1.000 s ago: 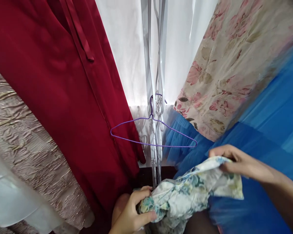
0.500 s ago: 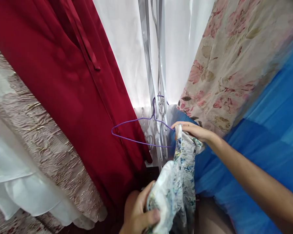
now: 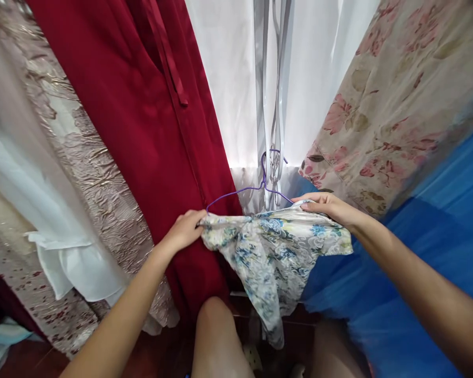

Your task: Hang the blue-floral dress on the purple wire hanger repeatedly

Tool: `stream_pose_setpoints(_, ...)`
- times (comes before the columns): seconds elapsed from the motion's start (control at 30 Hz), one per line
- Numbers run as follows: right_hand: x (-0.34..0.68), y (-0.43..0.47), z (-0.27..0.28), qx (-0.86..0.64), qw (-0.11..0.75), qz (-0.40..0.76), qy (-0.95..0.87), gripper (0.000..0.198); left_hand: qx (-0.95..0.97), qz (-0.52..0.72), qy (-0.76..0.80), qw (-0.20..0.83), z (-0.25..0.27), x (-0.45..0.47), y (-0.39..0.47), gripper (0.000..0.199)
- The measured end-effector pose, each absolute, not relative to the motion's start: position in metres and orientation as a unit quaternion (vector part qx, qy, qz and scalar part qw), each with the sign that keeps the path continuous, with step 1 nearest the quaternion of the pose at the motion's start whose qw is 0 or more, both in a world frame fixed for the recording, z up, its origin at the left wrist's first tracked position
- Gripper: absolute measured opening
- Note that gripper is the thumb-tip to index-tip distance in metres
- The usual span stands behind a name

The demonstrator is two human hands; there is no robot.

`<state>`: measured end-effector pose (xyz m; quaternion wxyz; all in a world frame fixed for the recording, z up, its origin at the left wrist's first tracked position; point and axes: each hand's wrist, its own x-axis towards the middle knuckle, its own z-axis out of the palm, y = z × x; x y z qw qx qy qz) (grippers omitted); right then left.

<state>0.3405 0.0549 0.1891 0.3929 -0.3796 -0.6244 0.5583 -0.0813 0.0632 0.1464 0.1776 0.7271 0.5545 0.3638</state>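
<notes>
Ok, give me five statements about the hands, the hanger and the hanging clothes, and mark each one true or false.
1. The left hand grips one end of the white garment printed with blue and yellow flowers. True.
2. The thin purple hanger lies flat on the floor. False: it is up off the floor, its hook beside the long pale strips.
3. The right hand is clear of the garment. False: it holds the garment's other end.
4. The long dark red cloth is on the picture's left side. True.
5. The beige cloth with pink flowers is left of the dark red cloth. False: it is to the right.
</notes>
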Motion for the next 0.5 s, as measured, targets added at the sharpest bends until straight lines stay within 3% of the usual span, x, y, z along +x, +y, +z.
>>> stream_pose_setpoints(0.13,0.343,0.051,0.192,-0.386,0.385,0.564,-0.620,0.036,0.732,0.416,0.519,0.148,0.192,-0.058,0.083,0.028)
stream_pose_setpoints(0.23,0.342,0.043,0.190,-0.384,0.372,0.605,-0.590,0.038,0.748,0.449,0.440,0.211,0.205,-0.032,0.086,0.031)
stream_pose_setpoints(0.37,0.337,0.031,0.178,-0.379,0.350,0.656,-0.551,0.026,0.697,0.545,0.369,0.283,0.191,-0.018,0.086,0.058)
stream_pose_setpoints(0.5,0.329,0.030,0.176,-0.385,0.388,0.640,-0.540,0.030,0.678,0.550,0.402,0.275,0.167,-0.023,0.086,0.044)
